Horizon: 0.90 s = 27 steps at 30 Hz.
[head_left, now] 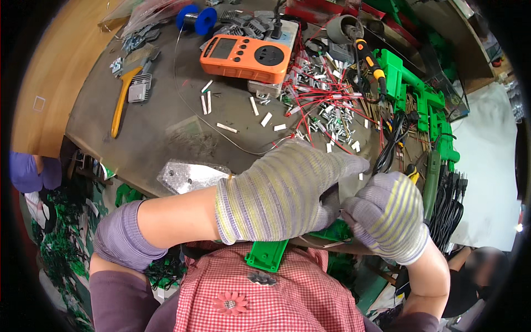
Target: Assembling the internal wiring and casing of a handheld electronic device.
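Observation:
My left hand (285,191), in a grey-and-yellow striped knit glove, is curled over a green plastic housing (266,255). One end of the housing sticks out below the glove, against the checked apron; the hand hides most of it. Another green part (334,229) shows below the gap between my hands. To the right, my right hand (390,216), in a matching glove, is closed in a pinch, its fingertips close to the left thumb. Whatever it pinches is too small or hidden to name. A black cable (387,157) lies just beyond the right hand.
An orange meter (246,58) stands at the back. Red-wired parts and screws (326,99) are heaped beside it. A soldering iron (370,63), green housings (412,83), a yellow-handled brush (126,91), a solder spool (197,20) and a bubble-wrapped plate (191,176) lie around the bench.

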Each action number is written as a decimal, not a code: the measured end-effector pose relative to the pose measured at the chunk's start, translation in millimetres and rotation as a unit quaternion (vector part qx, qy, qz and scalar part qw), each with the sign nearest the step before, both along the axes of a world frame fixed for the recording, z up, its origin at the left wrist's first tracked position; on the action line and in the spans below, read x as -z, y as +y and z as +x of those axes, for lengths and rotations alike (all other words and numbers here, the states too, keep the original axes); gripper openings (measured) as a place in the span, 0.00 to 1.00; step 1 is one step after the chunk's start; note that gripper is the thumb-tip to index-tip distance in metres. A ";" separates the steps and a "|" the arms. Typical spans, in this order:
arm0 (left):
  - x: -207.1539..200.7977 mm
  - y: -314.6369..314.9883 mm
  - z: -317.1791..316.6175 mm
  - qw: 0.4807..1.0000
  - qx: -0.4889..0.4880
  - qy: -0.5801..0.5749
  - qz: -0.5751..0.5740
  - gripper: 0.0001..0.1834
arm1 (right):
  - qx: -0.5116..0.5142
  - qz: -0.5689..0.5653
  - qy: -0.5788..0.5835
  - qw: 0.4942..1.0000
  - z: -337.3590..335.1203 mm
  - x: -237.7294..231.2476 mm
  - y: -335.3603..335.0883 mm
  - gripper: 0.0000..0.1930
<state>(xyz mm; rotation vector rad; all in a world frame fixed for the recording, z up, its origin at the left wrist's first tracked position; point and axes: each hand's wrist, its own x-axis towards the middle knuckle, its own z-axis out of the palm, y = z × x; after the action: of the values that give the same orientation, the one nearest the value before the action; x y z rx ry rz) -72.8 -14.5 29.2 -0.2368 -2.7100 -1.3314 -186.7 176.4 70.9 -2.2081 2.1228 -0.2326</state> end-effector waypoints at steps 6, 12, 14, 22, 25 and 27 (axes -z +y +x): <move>0.7 1.3 -1.0 0.998 0.015 0.064 0.007 0.35 | -0.022 0.004 -0.278 0.960 -11.0 15.9 0.6 0.05; -3.8 -0.4 -2.2 1.000 0.015 -0.023 0.001 0.35 | 0.021 0.024 -0.008 0.999 -2.0 -3.0 -5.1 0.06; 5.2 -0.3 -2.9 0.998 0.007 0.058 -0.007 0.35 | 0.000 -0.032 0.023 0.999 -0.9 4.1 -1.9 0.09; 0.8 -1.1 -4.5 0.999 0.024 0.000 0.035 0.33 | 0.155 0.089 -0.366 0.913 -5.4 1.0 4.9 0.11; 0.6 1.0 -5.0 0.999 0.021 0.033 0.018 0.35 | -0.037 -0.046 0.075 0.995 -5.5 5.9 -2.0 0.07; 0.5 3.1 -4.8 0.998 0.021 0.058 0.000 0.36 | -0.025 -0.017 0.024 0.999 -1.9 9.2 -0.5 0.07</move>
<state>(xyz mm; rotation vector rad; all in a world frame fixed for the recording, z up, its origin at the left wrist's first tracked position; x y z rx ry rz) -77.6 -11.3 28.7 -0.3626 -2.6225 -1.2857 -188.6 175.9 61.7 -2.3057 2.0994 -0.2180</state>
